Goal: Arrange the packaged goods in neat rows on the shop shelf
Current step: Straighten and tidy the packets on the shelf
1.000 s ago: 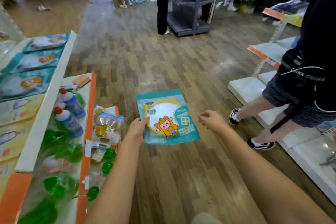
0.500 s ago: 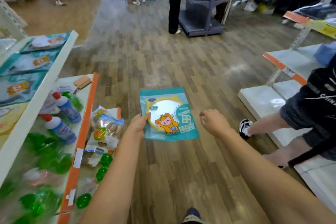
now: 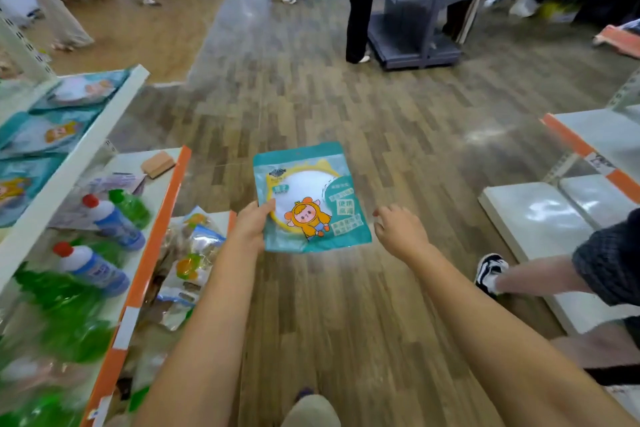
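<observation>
Teal packet (image 3: 308, 196): a flat pouch with a white round window and an orange cartoon figure, held out in the air over the wooden floor (image 3: 398, 135), level with the lower shelf's front edge and to the right of it
Packet axis: long side runs away from the person, top edge farthest, printed face up and tilted slightly toward the camera; the far end leans a little to the left
Left hand (image 3: 251, 224): pinches the packet's near left corner, thumb lying on the printed face, fingers hidden beneath
Right hand (image 3: 401, 230): just beside the packet's right edge, apart from it, fingers loosely curled and holding nothing
Lower shelf (image 3: 152, 253): orange-edged, at the left, carrying blue bottles with red caps (image 3: 114, 218), green bottles (image 3: 79, 333) and a tan block (image 3: 157, 164) at its far end
Bagged goods (image 3: 188, 260): clear packs piled on a lower ledge between that shelf and the left forearm
Upper shelf (image 3: 90, 146): white-edged, with matching teal packets (image 3: 48, 133) lying flat in a row that runs away from the camera
Right side: white shelf boards (image 3: 533, 215) low by the floor, and another person's leg with a black-and-white shoe (image 3: 490, 272)
Far end: a grey shelving unit (image 3: 419, 24) standing on the floor with people's legs near it
</observation>
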Demonstrator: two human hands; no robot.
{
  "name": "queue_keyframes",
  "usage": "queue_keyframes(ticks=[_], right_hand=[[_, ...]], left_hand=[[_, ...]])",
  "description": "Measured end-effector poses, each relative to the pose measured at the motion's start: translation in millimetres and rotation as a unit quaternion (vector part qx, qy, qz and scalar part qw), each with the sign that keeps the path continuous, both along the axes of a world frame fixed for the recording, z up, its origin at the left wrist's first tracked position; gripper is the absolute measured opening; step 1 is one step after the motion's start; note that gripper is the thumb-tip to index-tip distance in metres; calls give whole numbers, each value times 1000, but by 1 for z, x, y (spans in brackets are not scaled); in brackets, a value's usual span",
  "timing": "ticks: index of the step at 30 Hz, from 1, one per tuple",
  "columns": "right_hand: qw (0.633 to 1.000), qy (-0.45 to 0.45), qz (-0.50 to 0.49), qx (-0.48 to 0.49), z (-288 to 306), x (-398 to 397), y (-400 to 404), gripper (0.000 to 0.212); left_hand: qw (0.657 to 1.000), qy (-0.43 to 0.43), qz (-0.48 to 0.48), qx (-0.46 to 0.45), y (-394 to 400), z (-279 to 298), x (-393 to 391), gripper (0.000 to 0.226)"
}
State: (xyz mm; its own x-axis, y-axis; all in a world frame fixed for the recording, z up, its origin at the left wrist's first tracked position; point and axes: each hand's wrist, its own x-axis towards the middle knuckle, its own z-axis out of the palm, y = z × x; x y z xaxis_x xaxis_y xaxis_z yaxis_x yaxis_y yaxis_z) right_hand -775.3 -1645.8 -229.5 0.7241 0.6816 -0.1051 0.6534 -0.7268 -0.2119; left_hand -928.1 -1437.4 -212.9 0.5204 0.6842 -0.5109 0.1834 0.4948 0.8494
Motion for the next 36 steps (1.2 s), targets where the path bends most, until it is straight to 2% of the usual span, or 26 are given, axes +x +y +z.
queue_keyframes(ticks=[8,17,23,26,29,36], right_hand=[[999,31,-18,-15,-9,65,55,37],[998,20,-57,34,14,151,141,35],[998,47,-38,35,3,191,175,34],[998,56,-17,14,-1,221,194,35],[997,71,3,11,1,260,218,34],[996,19,70,48,35,351,282,31]], left_hand=[[1000,12,-16,-18,59,-18,63,26],[999,-15,-37,-16,144,5,140,31],[999,-16,-29,-29,174,7,185,19],[999,-14,-14,-34,185,3,210,26],[999,-12,12,-28,200,3,238,24],[997,-38,58,-18,236,23,300,34]])
